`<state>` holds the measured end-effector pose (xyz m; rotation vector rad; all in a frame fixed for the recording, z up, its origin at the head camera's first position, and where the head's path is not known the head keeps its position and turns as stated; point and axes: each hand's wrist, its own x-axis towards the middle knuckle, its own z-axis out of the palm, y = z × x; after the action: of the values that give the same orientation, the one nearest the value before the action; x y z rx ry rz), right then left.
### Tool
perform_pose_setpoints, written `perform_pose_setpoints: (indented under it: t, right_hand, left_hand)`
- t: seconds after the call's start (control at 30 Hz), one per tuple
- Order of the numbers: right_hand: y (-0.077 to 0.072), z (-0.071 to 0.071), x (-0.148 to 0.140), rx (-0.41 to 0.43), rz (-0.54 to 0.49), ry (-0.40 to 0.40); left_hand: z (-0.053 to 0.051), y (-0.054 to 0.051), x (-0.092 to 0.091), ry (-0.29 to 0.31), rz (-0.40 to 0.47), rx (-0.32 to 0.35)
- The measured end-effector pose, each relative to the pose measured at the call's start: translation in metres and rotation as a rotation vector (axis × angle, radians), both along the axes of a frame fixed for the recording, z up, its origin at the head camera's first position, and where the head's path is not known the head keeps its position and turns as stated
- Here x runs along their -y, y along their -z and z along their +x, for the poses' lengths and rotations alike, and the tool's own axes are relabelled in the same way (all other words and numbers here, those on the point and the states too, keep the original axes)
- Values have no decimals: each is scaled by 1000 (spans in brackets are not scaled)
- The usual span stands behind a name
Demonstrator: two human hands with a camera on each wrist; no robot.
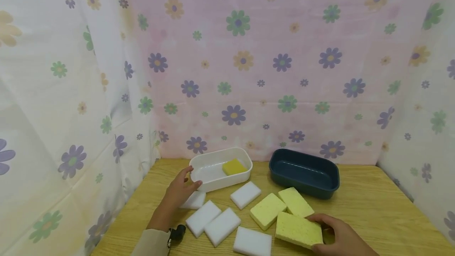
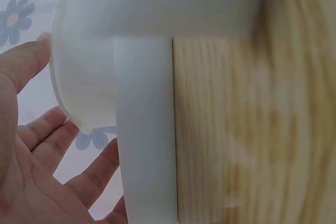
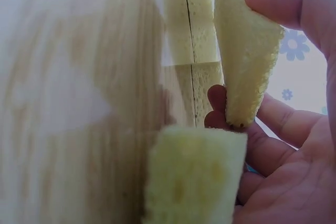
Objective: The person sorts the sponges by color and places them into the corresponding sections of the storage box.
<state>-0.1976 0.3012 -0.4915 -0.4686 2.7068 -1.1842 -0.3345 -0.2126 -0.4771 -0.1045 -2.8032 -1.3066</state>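
Note:
My left hand (image 1: 180, 191) holds the left end of a white basin (image 1: 221, 186), thumb and fingertips against its rim. A small bright yellow sponge (image 1: 234, 167) lies inside. My right hand (image 1: 339, 237) pinches a pale yellow sponge (image 1: 298, 230) between thumb and fingers; in the right wrist view this sponge (image 3: 247, 56) is tilted. Two more pale yellow sponges (image 1: 268, 210) (image 1: 296, 202) lie just beyond it. Several white sponges (image 1: 222, 226) are spread between the hands, one of them (image 1: 194, 200) partly hidden by my left hand. White sponges (image 2: 147, 129) also fill the left wrist view's foreground.
A dark blue basin (image 1: 303, 187) stands at the back right of the wooden table (image 1: 384, 208). Flowered cloth (image 1: 263, 70) hangs behind the table and along both sides. A small black device (image 1: 177, 233) sits at my left wrist.

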Motion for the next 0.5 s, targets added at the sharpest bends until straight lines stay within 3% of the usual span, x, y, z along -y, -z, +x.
perform_pose_setpoints:
  t: [0.33,0.5]
  right_hand:
    - [1,-2,10,68,-82,-12]
    - [6,-4,14,44,-104,-4]
  left_hand:
    - [1,-1,-2,4,6,-1]
    - [-1,2,0,6,7,4]
